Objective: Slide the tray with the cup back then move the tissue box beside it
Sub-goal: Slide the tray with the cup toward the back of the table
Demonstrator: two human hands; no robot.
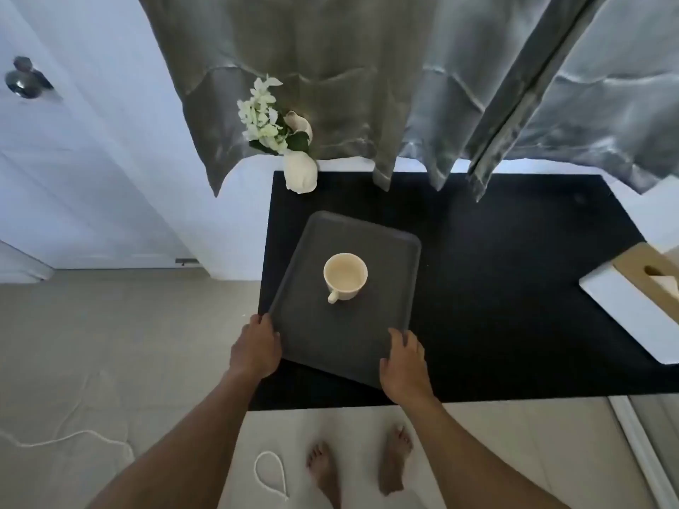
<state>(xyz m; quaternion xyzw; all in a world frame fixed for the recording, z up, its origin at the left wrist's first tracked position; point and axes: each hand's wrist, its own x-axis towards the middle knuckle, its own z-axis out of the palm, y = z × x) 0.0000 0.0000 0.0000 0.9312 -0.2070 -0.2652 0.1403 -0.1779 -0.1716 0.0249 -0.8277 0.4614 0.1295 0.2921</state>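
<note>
A person stands barefoot at a dark worktop [514, 288], both hands set on the near end of a grey tray [341, 343] that carries a cream cup [345, 275]. The left hand [255, 349] grips the tray's near-left corner, its fingers [262, 321] curled over the rim and clamped on it; the right hand [404, 365] holds the near-right corner the same way, fingers closed on the edge. A hold at both corners looks meant to keep the push straight and the tray flat, so that the cup does not tip or skid. The tray lies slightly askew on the left half of the worktop, its far end pointing toward a white vase [300, 174] of pale flowers [262, 117] at the far-left corner. The cup stands upright near the tray's middle, handle turned toward the person. The tissue box [639, 306], white with a tan top, rests at the right edge of the worktop, well apart from the tray and partly out of view. Grey curtains [404, 86] hang over the far edge. By the look of things, the slide is the step in hand and the box has not yet been touched; bare worktop right of the tray leaves room for it.
</note>
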